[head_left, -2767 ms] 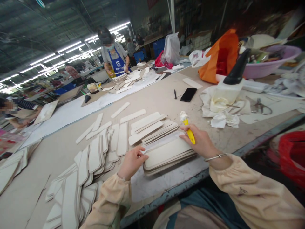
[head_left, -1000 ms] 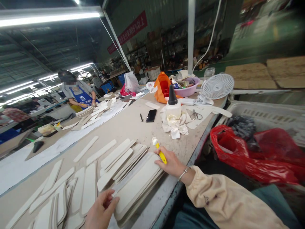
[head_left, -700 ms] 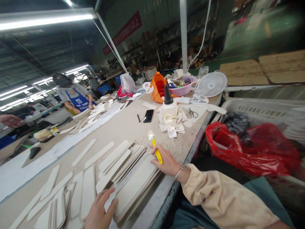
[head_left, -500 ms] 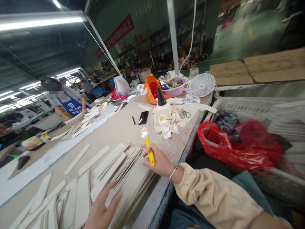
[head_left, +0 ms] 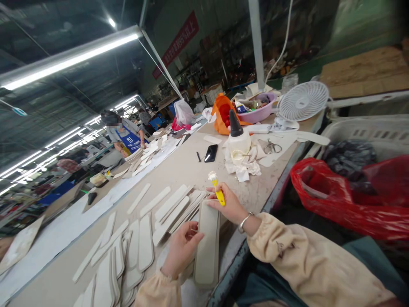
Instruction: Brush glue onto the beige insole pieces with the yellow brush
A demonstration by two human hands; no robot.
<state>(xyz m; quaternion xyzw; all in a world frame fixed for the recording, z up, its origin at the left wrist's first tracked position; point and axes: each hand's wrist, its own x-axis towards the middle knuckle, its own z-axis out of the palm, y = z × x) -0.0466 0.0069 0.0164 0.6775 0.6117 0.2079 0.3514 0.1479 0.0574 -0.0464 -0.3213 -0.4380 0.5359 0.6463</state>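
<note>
A yellow-handled brush (head_left: 220, 194) with white paste on its bristles is held in my right hand (head_left: 230, 205). The thumb and fingers of that same hand also rest at the far end of a long pale rounded strip (head_left: 207, 251). This strip lies on top of a stack at the table's near edge. At its left side, my left hand (head_left: 182, 247) is half curled, thumb and fingers apart, with the thumb tip at the strip's edge. Left of that hand, more pale strips (head_left: 146, 241) are fanned out in overlapping rows.
A white bottle with a black nozzle (head_left: 238, 140) stands among crumpled tissue. Near it are a phone (head_left: 211, 153), scissors (head_left: 272, 147), a fan (head_left: 303, 102) and a purple basin (head_left: 260, 113). A red plastic bag (head_left: 335, 200) fills the right side. A co-worker (head_left: 126, 134) handles strips across the table.
My view has swung left. My left hand has moved forward to the top strip's side, its fingers more curled. The strip now lies at a different angle; the brush stays in my right hand.
</note>
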